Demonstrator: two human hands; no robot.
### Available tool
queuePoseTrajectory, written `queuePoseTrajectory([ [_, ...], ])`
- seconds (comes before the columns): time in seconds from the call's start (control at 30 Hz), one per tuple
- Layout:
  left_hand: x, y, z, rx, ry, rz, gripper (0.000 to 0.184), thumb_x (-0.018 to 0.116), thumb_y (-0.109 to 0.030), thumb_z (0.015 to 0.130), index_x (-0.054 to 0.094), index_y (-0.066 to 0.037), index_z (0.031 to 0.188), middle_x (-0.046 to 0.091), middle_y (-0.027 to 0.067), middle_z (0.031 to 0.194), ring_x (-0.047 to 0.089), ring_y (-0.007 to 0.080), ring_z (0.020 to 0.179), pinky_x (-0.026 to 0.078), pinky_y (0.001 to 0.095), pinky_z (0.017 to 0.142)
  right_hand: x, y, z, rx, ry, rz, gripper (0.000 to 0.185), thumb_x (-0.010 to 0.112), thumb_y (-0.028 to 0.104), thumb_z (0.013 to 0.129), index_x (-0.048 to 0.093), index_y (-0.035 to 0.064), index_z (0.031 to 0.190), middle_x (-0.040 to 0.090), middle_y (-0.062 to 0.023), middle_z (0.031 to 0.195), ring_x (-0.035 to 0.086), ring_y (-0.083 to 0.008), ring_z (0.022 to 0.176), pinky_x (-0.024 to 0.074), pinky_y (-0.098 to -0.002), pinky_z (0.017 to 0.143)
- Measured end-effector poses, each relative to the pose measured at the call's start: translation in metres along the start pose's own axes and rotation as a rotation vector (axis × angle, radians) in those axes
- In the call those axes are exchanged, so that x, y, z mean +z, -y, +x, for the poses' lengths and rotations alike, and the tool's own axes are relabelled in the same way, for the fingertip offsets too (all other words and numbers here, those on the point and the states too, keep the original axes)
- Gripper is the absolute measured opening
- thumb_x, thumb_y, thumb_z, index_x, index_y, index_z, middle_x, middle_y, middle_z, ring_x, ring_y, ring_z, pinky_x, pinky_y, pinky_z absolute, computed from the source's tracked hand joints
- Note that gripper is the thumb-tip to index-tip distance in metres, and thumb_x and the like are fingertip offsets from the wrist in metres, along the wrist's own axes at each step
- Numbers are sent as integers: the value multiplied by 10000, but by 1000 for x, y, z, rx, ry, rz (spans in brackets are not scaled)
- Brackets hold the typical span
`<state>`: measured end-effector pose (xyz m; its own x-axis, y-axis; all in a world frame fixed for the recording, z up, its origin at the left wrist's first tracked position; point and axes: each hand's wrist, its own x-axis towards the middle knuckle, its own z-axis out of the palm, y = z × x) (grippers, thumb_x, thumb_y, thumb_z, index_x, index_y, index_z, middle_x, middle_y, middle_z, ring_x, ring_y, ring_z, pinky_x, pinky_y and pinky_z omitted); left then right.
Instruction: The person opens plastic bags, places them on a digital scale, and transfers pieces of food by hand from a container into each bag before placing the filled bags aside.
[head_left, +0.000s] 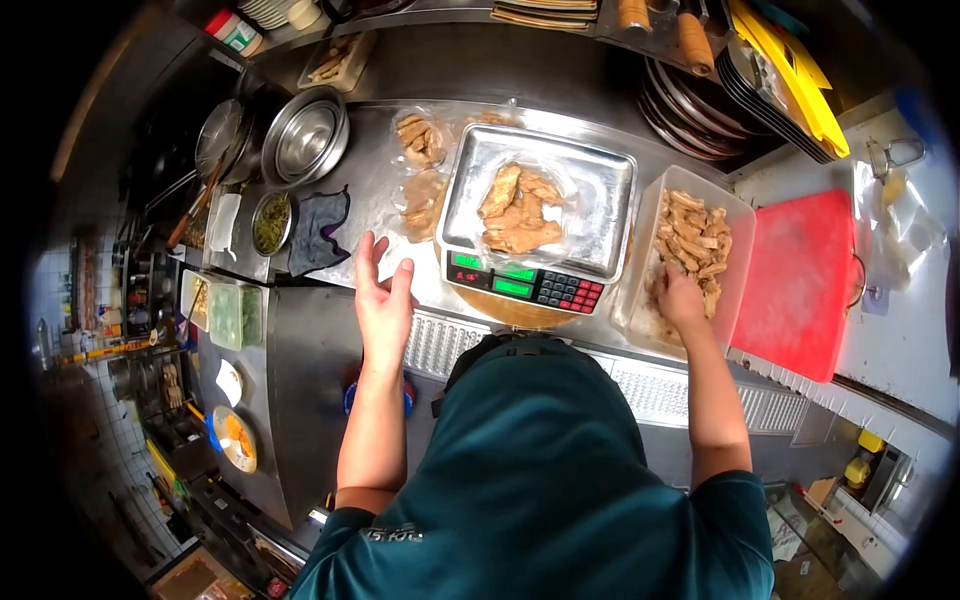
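Note:
My left hand (383, 312) hovers at the left front corner of the scale, its fingers apart and nothing in it. In a clear plastic tub (740, 225), my right hand (682, 298) reaches down with fingers curled at a brown piece that looks like cooked meat; the fingertips are partly hidden. More brown meat pieces (692, 232) fill the tub. The digital scale (568, 290) carries a metal pan (600, 180), where a clear plastic bag (560, 185) lies with several meat pieces (520, 215) on or in it. Green digits glow on its display.
Bagged portions (420, 140) lie left of the scale. A dark cloth (320, 230), a bowl of greens (270, 222) and metal bowls (305, 137) stand farther left. Right of the tub is a red cutting board (795, 280). Stacked plates (690, 110) stand at the back.

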<state>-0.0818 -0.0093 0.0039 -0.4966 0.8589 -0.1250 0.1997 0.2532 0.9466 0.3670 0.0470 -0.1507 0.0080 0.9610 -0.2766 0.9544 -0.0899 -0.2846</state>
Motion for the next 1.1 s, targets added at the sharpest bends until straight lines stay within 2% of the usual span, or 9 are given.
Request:
queuePoseTrajectory([
  [0.13, 2, 1, 1, 0, 14, -49, 690, 651, -109, 966, 303, -62, 1561, 510, 144, 1471, 550, 58, 658, 458, 213, 531, -2, -8, -8, -9, -65, 183, 182, 667, 211, 890, 592, 98, 1010, 691, -191, 852, 672, -415, 844, 520, -509, 754],
  [0.33, 6, 7, 3, 17, 25, -85, 688, 650, -104, 971, 300, -66, 1562, 513, 137, 1470, 530, 50, 631, 428, 211, 503, -20, -14, -18, 17, -152, 400, 264, 737, 232, 872, 575, 108, 1039, 612, -119, 725, 629, -292, 684, 500, -418, 663],
  [0.37, 5, 10, 3, 13, 20, -79, 681, 653, -99, 969, 312, -68, 1557, 517, 136, 1468, 520, 48, 617, 425, 211, 497, -22, -19, -18, 20, -146, 436, 298, 744, 224, 875, 572, 110, 1090, 585, -107, 706, 595, -241, 651, 489, -394, 638],
  [0.47, 4, 11, 3, 11, 5, -72, 649, 637, -103, 977, 331, -68, 1549, 526, 146, 1458, 510, 52, 596, 422, 211, 496, -52, -12, -26, 55, -214, 462, 540, 759, 167, 863, 527, 102, 1346, 573, -109, 708, 571, -225, 640, 481, -383, 627],
  [0.57, 2, 14, 3, 27, -1, -34, 633, 621, -106, 986, 335, -70, 1549, 528, 158, 1456, 503, 52, 579, 423, 212, 496, -54, -36, -27, 22, -256, 680, 623, 758, 151, 861, 484, 78, 1415, 582, -117, 731, 581, -221, 663, 491, -374, 645],
  [0.77, 3, 14, 3, 14, 6, -37, 624, 626, -120, 988, 348, -82, 1546, 526, 148, 1457, 500, 49, 591, 413, 203, 496, -70, -60, -41, 189, -202, 406, 595, 762, 207, 858, 519, 59, 1381, 667, -124, 861, 641, -250, 753, 529, -374, 723],
  [0.87, 8, 14, 3, 16, 26, -43, 620, 627, -120, 988, 353, -84, 1543, 523, 146, 1460, 500, 50, 592, 411, 203, 494, -42, -65, -45, 107, -126, 313, 561, 750, 218, 860, 534, 57, 1353, 707, -163, 952, 684, -303, 857, 541, -398, 802],
  [0.97, 14, 11, 2, 25, 39, -29, 617, 627, -127, 988, 355, -88, 1541, 522, 142, 1462, 499, 51, 593, 408, 203, 493, -33, -49, -52, 91, 197, 412, 552, 736, 223, 885, 548, 95, 1388, 709, -217, 1128, 695, -336, 1044, 543, -425, 912],
  [1.1, 18, 8, 4, 40, 52, -15, 616, 628, -141, 989, 357, -93, 1541, 519, 122, 1470, 494, 50, 592, 404, 202, 491, -6, -67, -50, 274, 198, -27, 419, 673, 312, 907, 634, 98, 1264, 697, -245, 1127, 664, -397, 1067, 530, -469, 925],
])
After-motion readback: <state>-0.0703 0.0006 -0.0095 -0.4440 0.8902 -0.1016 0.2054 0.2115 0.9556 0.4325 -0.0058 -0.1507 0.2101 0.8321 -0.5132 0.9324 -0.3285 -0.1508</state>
